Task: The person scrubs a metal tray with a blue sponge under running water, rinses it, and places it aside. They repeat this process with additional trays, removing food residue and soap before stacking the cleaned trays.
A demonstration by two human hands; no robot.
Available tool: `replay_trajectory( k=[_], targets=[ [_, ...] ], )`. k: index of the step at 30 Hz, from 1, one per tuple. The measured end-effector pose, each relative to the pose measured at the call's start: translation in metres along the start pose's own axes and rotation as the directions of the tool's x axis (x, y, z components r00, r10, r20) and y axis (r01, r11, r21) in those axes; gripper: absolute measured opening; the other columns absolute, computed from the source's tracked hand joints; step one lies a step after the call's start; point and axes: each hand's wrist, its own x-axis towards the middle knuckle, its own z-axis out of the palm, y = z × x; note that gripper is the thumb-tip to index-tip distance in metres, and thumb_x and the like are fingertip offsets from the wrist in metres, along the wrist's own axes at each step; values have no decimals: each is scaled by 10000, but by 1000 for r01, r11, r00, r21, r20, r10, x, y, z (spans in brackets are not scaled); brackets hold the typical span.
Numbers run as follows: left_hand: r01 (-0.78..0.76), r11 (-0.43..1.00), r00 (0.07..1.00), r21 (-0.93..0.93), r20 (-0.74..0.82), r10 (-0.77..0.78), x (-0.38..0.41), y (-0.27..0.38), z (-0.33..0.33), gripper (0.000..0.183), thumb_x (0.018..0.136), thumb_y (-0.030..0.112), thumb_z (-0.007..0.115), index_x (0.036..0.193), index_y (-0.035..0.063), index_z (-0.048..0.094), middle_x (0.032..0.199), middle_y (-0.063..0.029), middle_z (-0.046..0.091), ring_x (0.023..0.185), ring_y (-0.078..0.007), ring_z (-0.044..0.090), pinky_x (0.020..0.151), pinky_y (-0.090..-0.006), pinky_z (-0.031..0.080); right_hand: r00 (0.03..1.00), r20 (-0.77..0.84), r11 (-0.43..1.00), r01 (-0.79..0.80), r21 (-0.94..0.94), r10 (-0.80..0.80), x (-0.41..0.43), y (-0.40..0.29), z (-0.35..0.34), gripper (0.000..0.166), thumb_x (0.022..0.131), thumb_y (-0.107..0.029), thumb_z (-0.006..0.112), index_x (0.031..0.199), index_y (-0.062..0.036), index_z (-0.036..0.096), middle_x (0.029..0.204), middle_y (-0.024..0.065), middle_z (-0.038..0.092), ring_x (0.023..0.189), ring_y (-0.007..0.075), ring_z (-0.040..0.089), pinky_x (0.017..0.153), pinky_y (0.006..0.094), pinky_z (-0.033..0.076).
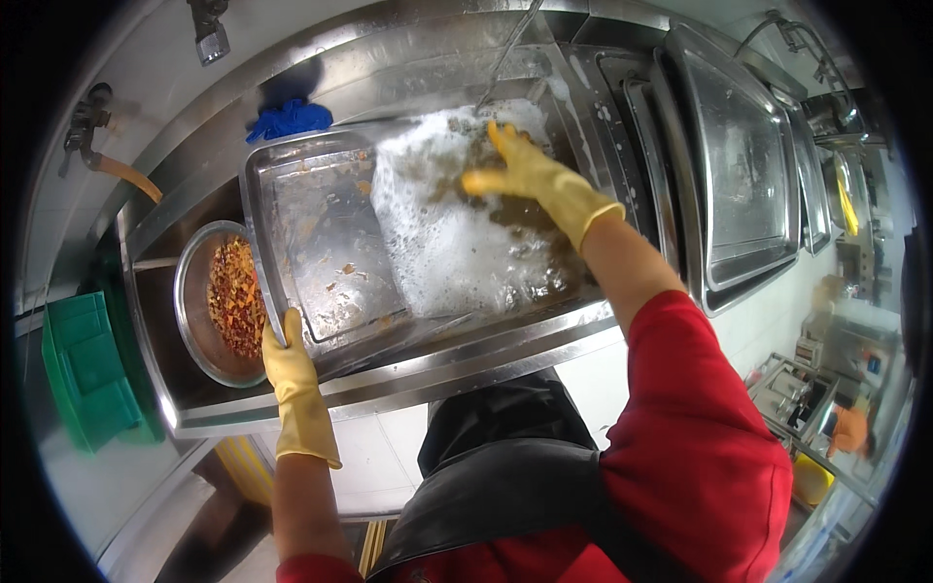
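A large rectangular metal tray (pixel 328 240) lies tilted in the sink, its right part under foamy, brownish water (pixel 452 218). Brown residue sticks to the bare part of its surface. My left hand (pixel 291 361), in a yellow rubber glove, grips the tray's near left rim, thumb on top. Over the suds at the sink's far side is my right hand (pixel 514 164), gloved the same way, fingers spread and slightly blurred, with nothing seen in it. A thin stream or hose, which I cannot tell, comes down beyond it.
Left of the tray sits a metal bowl (pixel 191 306) of red and orange food scraps. A blue cloth or glove (pixel 290 120) lies on the sink's back ledge. More metal trays (pixel 754 175) stand stacked at the right. A green plastic bin (pixel 87 372) is at far left.
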Motion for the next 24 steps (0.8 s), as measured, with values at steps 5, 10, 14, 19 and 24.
replay_trajectory(
  k=[5, 10, 14, 19, 24],
  targets=[
    [-17, 1000, 1000, -2, -18, 17, 1, -3, 4, 608, 1046, 428, 707, 1378, -76, 633, 1259, -244, 733, 1124, -344, 695, 1007, -410, 509, 985, 7, 826, -139, -547, 170, 6, 90, 44, 768, 1089, -385, 549, 1687, -93, 165, 1719, 171, 165, 1604, 298, 138, 1324, 451, 188],
    [-15, 999, 1000, -32, -16, 14, 2, -8, 6, 623, 1040, 420, 717, 1408, -73, 614, 1265, -242, 733, 1127, -347, 691, 1003, -409, 512, 947, 18, 813, -266, -517, 321, 23, 124, 66, 697, 1090, -333, 561, 1656, -72, 248, 1655, 192, 294, 1554, 307, 264, 1287, 435, 274],
    [29, 998, 998, -52, 48, -27, -1, 5, 3, 589, 1044, 407, 716, 1379, -69, 634, 1211, -225, 735, 1073, -306, 687, 983, -384, 519, 899, 75, 840, -369, -398, 431, 20, 146, 90, 643, 1091, -291, 570, 1632, -56, 314, 1603, 209, 396, 1513, 314, 365, 1256, 422, 342],
    [50, 999, 999, -14, 10, -50, -7, 17, 3, 541, 1042, 440, 719, 1278, -46, 694, 1048, -192, 754, 917, -273, 680, 881, -390, 530, 880, 135, 890, -446, -96, 456, 4, 123, 130, 579, 1092, -238, 582, 1601, -35, 398, 1538, 230, 524, 1463, 323, 491, 1219, 405, 428],
    [-52, 998, 998, -29, -23, 52, -7, 14, -1, 610, 1051, 500, 678, 1342, -36, 679, 1185, -238, 750, 1048, -350, 699, 963, -412, 517, 986, 108, 992, -127, -4, 127, 4, 62, 192, 460, 1117, -255, 532, 1511, -27, 465, 1310, 179, 600, 1055, 236, 468, 850, 329, 408]
  ],
)
